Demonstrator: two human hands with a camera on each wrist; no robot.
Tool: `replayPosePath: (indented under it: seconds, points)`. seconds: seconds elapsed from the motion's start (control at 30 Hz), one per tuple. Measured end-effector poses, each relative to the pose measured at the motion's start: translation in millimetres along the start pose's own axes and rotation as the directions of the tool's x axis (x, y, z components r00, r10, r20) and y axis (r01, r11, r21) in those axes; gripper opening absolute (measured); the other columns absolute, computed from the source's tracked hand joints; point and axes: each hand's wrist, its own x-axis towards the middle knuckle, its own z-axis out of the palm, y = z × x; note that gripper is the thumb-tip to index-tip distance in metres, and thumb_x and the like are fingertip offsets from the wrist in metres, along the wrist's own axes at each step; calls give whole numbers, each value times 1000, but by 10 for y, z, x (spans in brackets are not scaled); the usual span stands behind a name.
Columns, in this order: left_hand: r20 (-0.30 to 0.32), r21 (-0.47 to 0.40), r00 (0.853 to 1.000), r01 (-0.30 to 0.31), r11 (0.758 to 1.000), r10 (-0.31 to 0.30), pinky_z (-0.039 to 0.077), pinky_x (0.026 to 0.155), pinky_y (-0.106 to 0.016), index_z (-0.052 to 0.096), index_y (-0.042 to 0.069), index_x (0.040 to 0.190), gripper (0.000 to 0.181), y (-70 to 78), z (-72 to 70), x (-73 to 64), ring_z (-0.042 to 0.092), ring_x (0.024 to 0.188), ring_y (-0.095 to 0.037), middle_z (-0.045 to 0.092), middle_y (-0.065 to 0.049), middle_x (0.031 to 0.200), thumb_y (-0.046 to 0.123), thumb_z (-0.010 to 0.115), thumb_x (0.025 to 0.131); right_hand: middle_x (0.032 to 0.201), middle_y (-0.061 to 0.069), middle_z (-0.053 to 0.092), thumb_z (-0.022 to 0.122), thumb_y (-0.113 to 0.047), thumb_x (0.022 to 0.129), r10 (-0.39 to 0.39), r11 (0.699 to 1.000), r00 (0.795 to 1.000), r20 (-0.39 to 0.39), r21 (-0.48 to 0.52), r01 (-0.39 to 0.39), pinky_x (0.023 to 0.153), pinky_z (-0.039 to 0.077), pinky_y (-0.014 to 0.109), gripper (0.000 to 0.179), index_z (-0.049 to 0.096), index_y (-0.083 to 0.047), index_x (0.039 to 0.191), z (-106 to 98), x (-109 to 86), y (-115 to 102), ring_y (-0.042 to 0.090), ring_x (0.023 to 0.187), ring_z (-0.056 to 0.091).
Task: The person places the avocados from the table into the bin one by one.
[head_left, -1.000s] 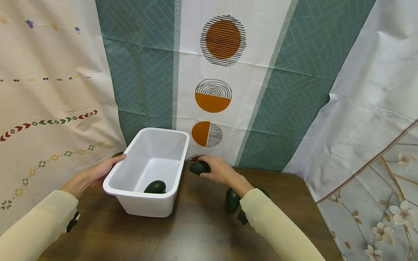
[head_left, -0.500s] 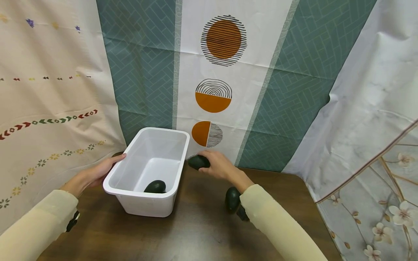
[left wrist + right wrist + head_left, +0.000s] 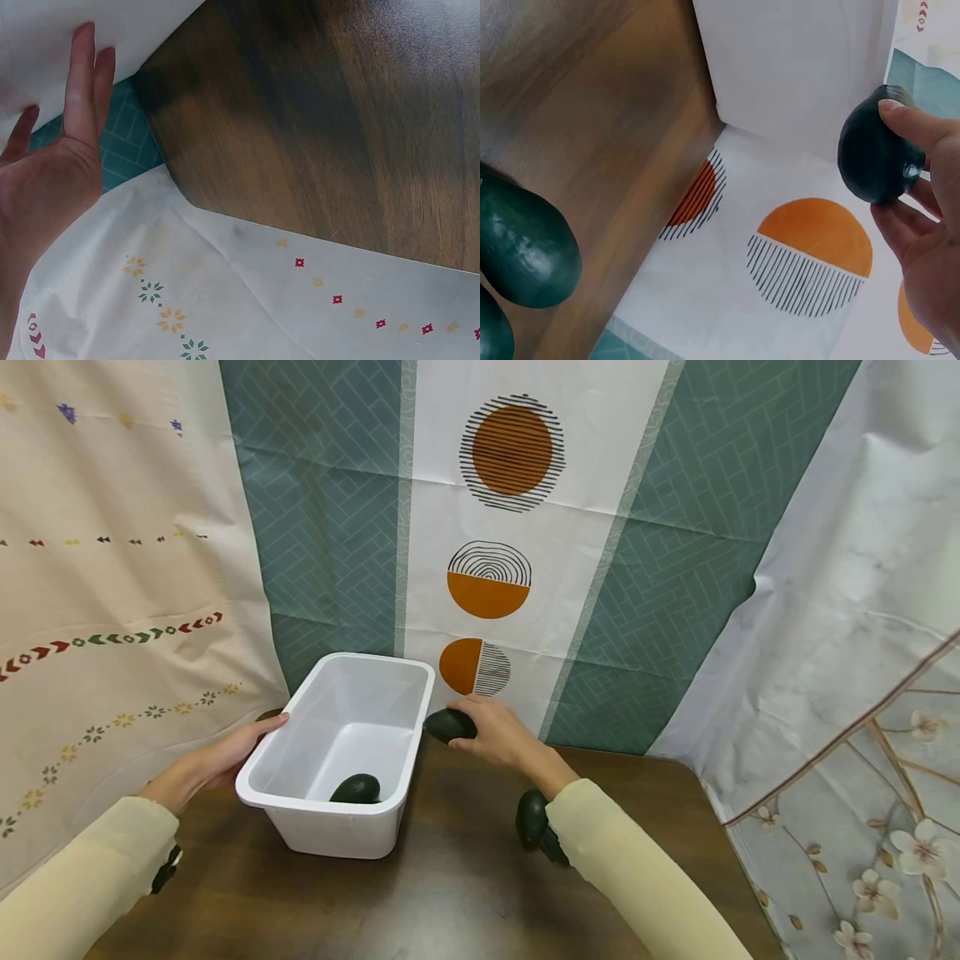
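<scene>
At the right rim of a white plastic bin [image 3: 345, 835], my right hand [image 3: 495, 727] pinches a dark green avocado [image 3: 450, 725] between thumb and fingers. The right wrist view also shows this avocado [image 3: 874, 150] off the table, near the bin's outer wall. My left hand [image 3: 228, 756] rests against the bin's left side, a fingertip at the rim. Its fingers [image 3: 79, 90] look straight along the outer wall in the left wrist view. Inside the bin lies another avocado [image 3: 356, 789], its lower part hidden by the front wall.
On the brown wooden table [image 3: 465, 893], an avocado [image 3: 532, 818] lies beside another avocado [image 3: 553, 850], partly covered by my right sleeve [image 3: 622, 860]. Patterned cloths [image 3: 322, 527] hang behind the table and at both sides.
My right hand has moved left and slightly up with the avocado, closer to the bin's rim. The left hand and the bin have stayed in place.
</scene>
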Motion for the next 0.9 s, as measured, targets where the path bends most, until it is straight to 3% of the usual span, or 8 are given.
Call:
replayPosePath:
  seconds: [0.3,0.57,0.9]
  points:
    - [7,-24,1000,0,1000,1,55,96,-48,21,-2,159,76,14,5,-6,64,116,-27,61,-13,130,58,29,113,140,9,65,84,-32,94,-13,1000,1000,0,6,13,103,51,42,59,62,-9,144,11,32,-16,26,123,61]
    - [11,-20,1000,-6,1000,6,55,97,-49,20,-3,159,77,15,9,-9,63,118,-28,59,-16,132,58,29,113,131,5,67,83,-34,95,-20,1000,1000,-12,8,20,96,52,40,57,63,-12,143,-1,87,-85,21,111,62]
    - [17,-36,1000,-4,999,4,55,97,-49,24,-2,157,73,14,15,-9,64,116,-27,62,-12,128,56,28,114,143,5,63,80,-35,97,-21,1000,1000,23,-8,21,105,49,40,60,59,-12,148,-39,187,-265,22,125,60]
